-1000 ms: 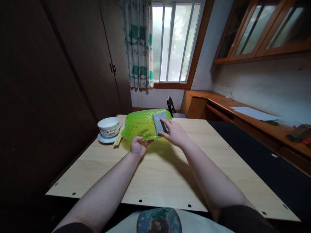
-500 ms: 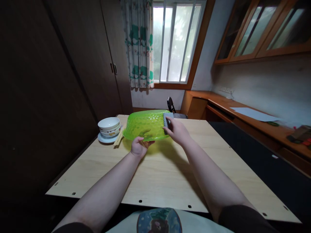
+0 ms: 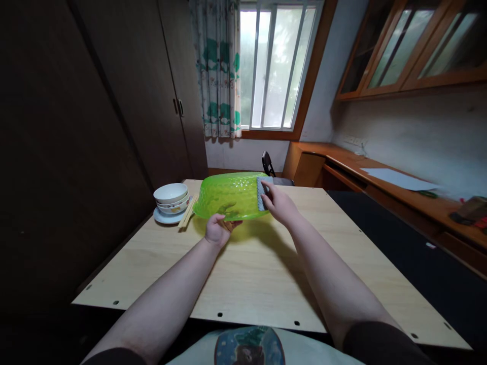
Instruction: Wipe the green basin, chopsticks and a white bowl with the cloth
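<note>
A translucent green plastic basin [image 3: 236, 190] is held tilted on its side above the table, its bumpy outer surface facing me. My left hand [image 3: 219, 230] is closed on its lower rim, thumb outside and fingers showing dimly through the plastic. Against the basin's right end, my right hand [image 3: 279, 203] presses a grey textured sponge cloth [image 3: 263, 195], with the thumb and fingers on it. Left of the basin, a stack of white bowls [image 3: 171, 193] stands on a pale blue plate [image 3: 167, 218]. Light wooden chopsticks [image 3: 187, 213] lean at the plate's right edge.
The pale wooden table [image 3: 243, 274] has small slots along its near edge. A dark wardrobe [image 3: 114, 101] rises on the left. Behind the table stands a black folding chair [image 3: 268, 163]. An orange-brown desk [image 3: 350, 165] with white paper [image 3: 397, 178] runs along the right wall.
My right hand has slid the sponge cloth slightly to the right along the basin's end. The left hand and the basin have barely moved.
</note>
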A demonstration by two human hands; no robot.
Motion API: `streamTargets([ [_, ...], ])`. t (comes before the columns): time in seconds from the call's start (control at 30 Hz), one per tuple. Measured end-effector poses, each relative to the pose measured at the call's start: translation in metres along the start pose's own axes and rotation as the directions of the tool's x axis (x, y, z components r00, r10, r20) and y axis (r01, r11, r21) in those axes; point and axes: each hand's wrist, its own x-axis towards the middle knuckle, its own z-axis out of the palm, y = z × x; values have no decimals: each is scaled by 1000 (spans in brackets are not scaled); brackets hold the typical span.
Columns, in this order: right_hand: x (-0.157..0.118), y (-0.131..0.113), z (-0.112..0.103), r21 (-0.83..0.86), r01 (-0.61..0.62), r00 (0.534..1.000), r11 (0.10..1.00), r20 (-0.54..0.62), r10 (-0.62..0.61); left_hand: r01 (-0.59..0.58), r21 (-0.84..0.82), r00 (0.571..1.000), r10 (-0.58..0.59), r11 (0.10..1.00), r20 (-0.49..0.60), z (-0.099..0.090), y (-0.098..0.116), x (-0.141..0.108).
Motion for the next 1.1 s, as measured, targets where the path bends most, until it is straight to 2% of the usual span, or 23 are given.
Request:
streamTargets([
  [0.13, 0, 4, 2, -18, -57, 998, 998, -20, 57, -3, 7, 1000, 3, 1000, 16, -1, -1, 0],
  [0.33, -6, -18, 5, -73, 92, 995, 993, 56, -88, -5, 7, 1000, 5, 1000, 14, -2, -2, 0],
  [0.4, -6, -19, 4, -61, 108, 992, 992, 69, -104, -6, 4, 1000, 6, 1000, 5, -1, -2, 0],
  [0.6, 0, 7, 0, -32, -41, 999, 999, -22, 40, -1, 3, 1000, 1, 1000, 5, -2, -1, 0],
  [0.7, 1, 11, 1, -28, -68, 996, 997, -56, 66, -6, 2, 1000, 6, 1000, 10, -3, -1, 0],
  [0.93, -7, -17, 6, -78, 109, 994, 991, 20, -108, -9, 0, 1000, 9, 1000, -14, 0, -2, -1],
  [1.0, -8, -17, 7, -80, 109, 994, 991, 11, -109, -9, -1, 1000, 9, 1000, -20, 1, -1, -1],
  [1.1, -5, -4, 6, -67, 62, 998, 996, -27, -64, -3, -3, 1000, 3, 1000, -14, -1, 0, 0],
])
